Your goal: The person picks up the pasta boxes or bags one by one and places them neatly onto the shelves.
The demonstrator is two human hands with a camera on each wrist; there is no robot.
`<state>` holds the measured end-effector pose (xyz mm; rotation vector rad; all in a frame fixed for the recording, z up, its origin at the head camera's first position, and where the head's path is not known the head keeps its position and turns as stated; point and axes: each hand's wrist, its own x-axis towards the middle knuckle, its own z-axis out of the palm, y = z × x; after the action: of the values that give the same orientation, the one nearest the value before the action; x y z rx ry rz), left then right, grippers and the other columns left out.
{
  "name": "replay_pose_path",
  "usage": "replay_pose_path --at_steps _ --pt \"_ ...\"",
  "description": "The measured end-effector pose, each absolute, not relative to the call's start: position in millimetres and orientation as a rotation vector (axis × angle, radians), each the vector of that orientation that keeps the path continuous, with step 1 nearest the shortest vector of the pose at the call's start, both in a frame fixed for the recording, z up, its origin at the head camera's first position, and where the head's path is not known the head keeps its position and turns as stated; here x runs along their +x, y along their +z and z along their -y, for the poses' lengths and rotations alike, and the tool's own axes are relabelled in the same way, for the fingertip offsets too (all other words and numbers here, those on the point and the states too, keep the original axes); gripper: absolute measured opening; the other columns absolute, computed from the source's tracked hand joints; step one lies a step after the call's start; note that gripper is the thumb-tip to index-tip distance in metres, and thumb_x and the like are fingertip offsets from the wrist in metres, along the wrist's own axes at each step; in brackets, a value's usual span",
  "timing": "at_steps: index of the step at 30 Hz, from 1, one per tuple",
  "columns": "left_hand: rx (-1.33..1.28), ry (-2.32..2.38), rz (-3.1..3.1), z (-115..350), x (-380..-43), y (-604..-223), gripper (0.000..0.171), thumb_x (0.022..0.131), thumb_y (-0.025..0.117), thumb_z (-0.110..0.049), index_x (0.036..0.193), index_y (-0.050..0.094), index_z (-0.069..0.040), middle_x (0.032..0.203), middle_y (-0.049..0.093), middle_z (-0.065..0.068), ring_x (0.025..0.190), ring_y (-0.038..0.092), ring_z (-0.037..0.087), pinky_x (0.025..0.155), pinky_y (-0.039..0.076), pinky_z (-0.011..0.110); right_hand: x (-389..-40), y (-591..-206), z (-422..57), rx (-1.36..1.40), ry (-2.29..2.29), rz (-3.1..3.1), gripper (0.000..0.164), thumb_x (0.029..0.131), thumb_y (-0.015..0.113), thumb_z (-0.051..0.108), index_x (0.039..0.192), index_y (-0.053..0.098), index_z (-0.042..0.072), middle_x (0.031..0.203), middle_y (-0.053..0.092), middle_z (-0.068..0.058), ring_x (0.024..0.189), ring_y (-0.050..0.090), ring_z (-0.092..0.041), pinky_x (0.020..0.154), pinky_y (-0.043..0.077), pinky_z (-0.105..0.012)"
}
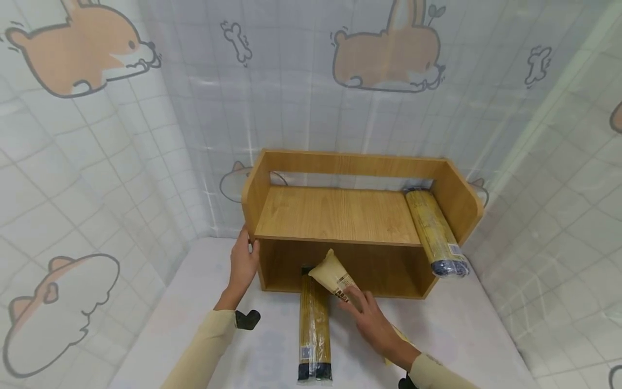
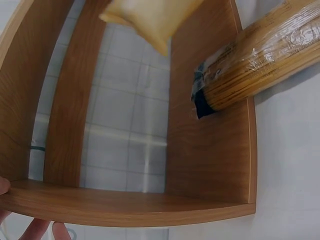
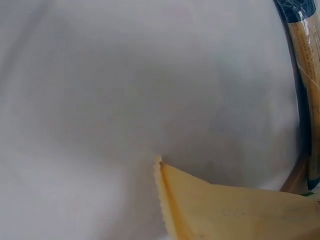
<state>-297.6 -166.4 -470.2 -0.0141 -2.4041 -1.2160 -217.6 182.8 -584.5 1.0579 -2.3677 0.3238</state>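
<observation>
My left hand (image 1: 244, 265) grips the left side panel of a wooden desktop shelf (image 1: 340, 216); its fingertips (image 2: 35, 229) show at the panel's edge in the left wrist view. My right hand (image 1: 371, 321) holds a long pale yellow packet (image 1: 335, 274) with dark print, tilted in front of the lower compartment. The packet's zigzag-cut end (image 3: 165, 195) points back below the wrist. Left of it, a plastic-wrapped bundle of thin yellow sticks (image 1: 315, 324) with dark blue ends lies flat, its far end reaching into the lower compartment.
A similar wrapped bundle (image 1: 432, 229) lies on the upper shelf against the right side panel, its near end jutting past the front edge. The shelf stands on a white surface (image 1: 262, 351). Tile-patterned sheeting (image 1: 301, 97) with cartoon animals surrounds it at the back and sides.
</observation>
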Motion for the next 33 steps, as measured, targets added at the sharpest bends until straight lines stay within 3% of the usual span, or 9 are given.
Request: replay_pose_path --at_steps 4,6,14,25,33 --pt "-0.013 -1.223 2.4 168.4 -299.5 -469.9 0.052 0.104 0.045 -0.007 0.156 0.036 -0.002 0.142 0.058 0.024 0.114 0.065 0.041 0.085 0.057 0.053 -218.9 -579.5 -183.2 1.098 0.373 2.295 0.053 0.105 0.021 0.008 0.14 0.059 0.022 0.151 0.048 -0.015 0.117 0.049 -0.025 0.084 0.052 -0.04" --pt "-0.009 -1.23 2.401 168.9 -300.3 -469.9 0.053 0.105 0.045 -0.008 0.157 0.035 -0.003 0.143 0.058 0.024 0.117 0.065 0.04 0.086 0.058 0.053 -218.6 -576.5 -183.0 1.12 0.405 2.265 0.056 0.108 0.014 0.017 0.139 0.06 0.022 0.151 0.048 -0.014 0.12 0.048 -0.026 0.083 0.053 -0.041" --pt "0.009 -1.225 2.421 167.8 -299.0 -469.8 0.053 0.105 0.045 -0.007 0.157 0.035 -0.002 0.142 0.058 0.024 0.116 0.065 0.041 0.086 0.058 0.053 -214.8 -570.5 -180.5 1.203 0.487 2.189 0.045 0.106 0.03 0.009 0.137 0.06 0.02 0.152 0.047 -0.017 0.126 0.046 -0.029 0.087 0.055 -0.044" --pt "-0.011 -1.227 2.423 166.5 -298.6 -468.3 0.051 0.105 0.045 -0.006 0.155 0.037 -0.001 0.143 0.057 0.026 0.12 0.064 0.043 0.09 0.058 0.056 -222.4 -552.7 -177.6 1.188 0.455 2.044 0.046 0.103 0.028 0.007 0.128 0.065 0.016 0.14 0.053 -0.019 0.118 0.05 -0.03 0.077 0.056 -0.037" --pt "-0.011 -1.213 2.417 167.5 -300.2 -469.4 0.047 0.104 0.047 -0.006 0.15 0.042 0.001 0.14 0.059 0.026 0.119 0.064 0.045 0.091 0.057 0.058 -231.3 -528.8 -186.5 1.123 0.474 2.016 0.037 0.105 0.032 0.008 0.126 0.061 0.015 0.139 0.047 -0.018 0.118 0.047 -0.031 0.076 0.055 -0.038"
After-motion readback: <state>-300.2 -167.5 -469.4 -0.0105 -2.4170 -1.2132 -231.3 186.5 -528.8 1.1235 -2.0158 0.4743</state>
